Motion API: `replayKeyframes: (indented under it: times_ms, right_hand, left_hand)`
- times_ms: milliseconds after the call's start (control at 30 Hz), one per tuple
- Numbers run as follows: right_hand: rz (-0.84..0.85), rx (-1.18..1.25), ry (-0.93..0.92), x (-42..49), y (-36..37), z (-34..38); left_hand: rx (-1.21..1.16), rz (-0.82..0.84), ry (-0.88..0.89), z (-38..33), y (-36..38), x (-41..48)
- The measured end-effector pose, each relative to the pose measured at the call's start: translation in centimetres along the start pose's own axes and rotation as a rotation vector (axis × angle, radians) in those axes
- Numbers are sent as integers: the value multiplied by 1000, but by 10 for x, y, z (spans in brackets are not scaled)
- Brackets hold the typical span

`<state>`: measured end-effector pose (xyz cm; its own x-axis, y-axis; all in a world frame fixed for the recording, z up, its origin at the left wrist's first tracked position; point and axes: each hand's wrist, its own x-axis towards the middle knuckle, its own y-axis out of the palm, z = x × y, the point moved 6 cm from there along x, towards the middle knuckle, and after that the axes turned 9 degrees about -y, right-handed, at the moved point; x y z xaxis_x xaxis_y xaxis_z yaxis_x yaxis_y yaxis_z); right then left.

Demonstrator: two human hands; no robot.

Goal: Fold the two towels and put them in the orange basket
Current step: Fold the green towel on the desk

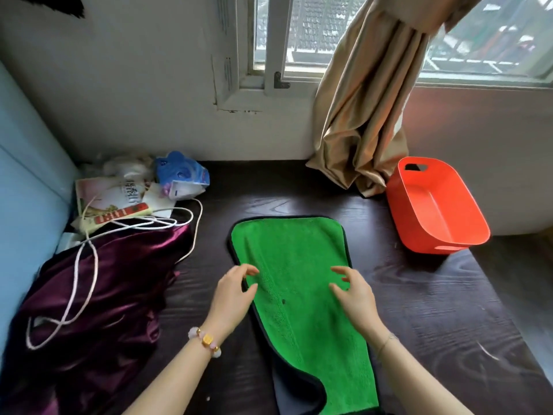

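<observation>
Hovering over towel: left hand, right hand; package lettering blurred.

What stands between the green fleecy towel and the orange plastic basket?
Nothing visible does. Only bare dark wooden table separates the green fleecy towel from the orange plastic basket. The beige curtain hangs beside the basket's far end, off that path.

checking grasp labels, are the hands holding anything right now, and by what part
Nothing is held. The left hand and right hand are over the green towel near its side edges, fingers loosely curled, no cloth pinched.
</observation>
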<state>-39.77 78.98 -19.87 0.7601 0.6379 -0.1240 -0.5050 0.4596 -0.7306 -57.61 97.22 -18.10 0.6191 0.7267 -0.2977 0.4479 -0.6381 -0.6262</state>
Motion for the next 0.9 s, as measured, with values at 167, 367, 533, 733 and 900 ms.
replayKeyframes:
  times_ms: [167,367,533,733,900]
  right_hand:
    - [55,115,15,-47,10,-6]
    - [120,-46,-178,-99,13,-15]
    - [175,-138,-284,-122,22,-28]
    - [235,-211,-393,-135,27,-45]
    - [222,-250,-476,-136,23,-52]
  left_hand:
    - [-14,33,-11,10,19,-53]
    - [73,67,49,5,49,-105]
    - [200,99,173,-9,73,-128]
    - [282,-9,169,-7,76,-140]
    - [317,-78,86,25,56,-156]
